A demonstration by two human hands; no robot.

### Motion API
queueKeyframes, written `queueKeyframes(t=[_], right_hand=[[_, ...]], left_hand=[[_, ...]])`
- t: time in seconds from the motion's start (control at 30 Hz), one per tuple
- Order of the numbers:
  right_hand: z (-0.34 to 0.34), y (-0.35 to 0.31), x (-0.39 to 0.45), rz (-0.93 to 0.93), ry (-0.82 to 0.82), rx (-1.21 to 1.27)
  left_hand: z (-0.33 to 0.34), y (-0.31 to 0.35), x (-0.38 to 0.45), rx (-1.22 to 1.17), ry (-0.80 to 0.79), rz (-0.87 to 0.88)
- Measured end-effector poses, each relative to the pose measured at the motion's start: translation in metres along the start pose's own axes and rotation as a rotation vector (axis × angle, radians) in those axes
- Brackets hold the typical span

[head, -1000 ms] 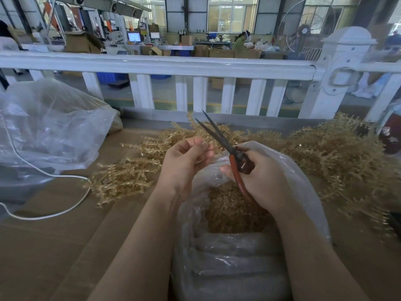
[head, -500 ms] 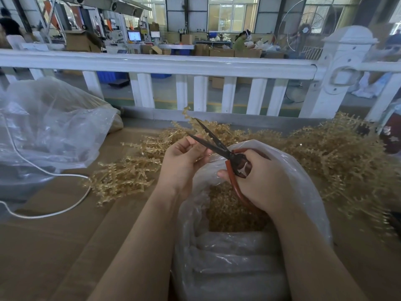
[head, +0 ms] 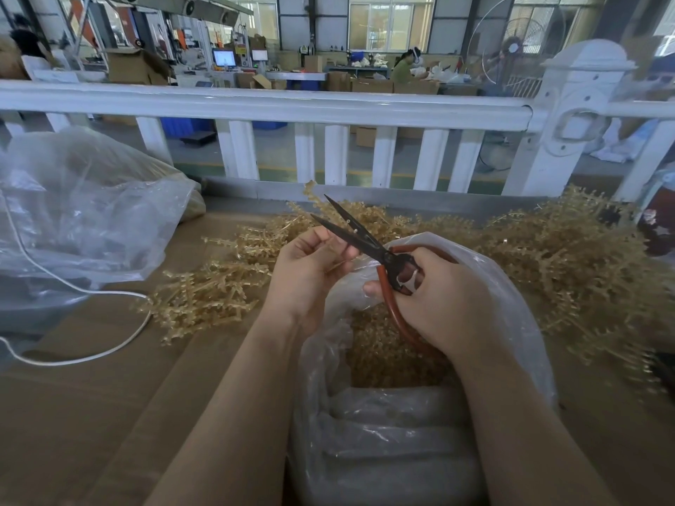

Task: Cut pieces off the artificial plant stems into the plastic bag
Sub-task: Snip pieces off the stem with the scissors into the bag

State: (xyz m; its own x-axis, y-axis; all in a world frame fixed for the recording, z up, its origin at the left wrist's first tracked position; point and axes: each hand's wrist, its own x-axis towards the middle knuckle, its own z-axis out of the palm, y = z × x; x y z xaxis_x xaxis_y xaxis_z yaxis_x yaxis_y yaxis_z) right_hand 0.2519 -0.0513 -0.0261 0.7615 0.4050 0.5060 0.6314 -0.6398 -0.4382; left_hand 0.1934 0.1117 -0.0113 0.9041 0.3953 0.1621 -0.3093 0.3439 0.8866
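- Daylight pours through tall rear windows (head: 391,21), blowing them out to white.
- Soft, even light covers the bench (head: 73,414); shadows stay faint.
- Wide-angle distortion bows the white railing (head: 255,104); corners blur.

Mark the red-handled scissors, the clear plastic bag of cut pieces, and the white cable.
red-handled scissors (head: 369,246), head view, on the dark blades.
clear plastic bag of cut pieces (head: 518,323), head view, right wall.
white cable (head: 109,345), head view, its curved loop.

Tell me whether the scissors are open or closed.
Open: the scissors' two dark blades spread apart in a V above the plastic bag.
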Motion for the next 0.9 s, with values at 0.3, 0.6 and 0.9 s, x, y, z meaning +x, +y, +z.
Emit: queueKeyframes(t=[0.3,0.6,0.9], right_hand=[[0.0029,-0.0030,-0.0021,0.003,0.081,0.046],[0.0069,0.0030,-0.0002,0.034,0.063,0.012],[0.0040,0.0032,0.0002,-0.004,0.058,0.064]], left_hand=[[-0.0009,0.0028,-0.0014,-0.009,-0.070,0.012],[-0.0005,0.0013,-0.0009,0.047,-0.019,0.071],[0.0005,0.0010,-0.0004,0.103,0.010,0.099]])
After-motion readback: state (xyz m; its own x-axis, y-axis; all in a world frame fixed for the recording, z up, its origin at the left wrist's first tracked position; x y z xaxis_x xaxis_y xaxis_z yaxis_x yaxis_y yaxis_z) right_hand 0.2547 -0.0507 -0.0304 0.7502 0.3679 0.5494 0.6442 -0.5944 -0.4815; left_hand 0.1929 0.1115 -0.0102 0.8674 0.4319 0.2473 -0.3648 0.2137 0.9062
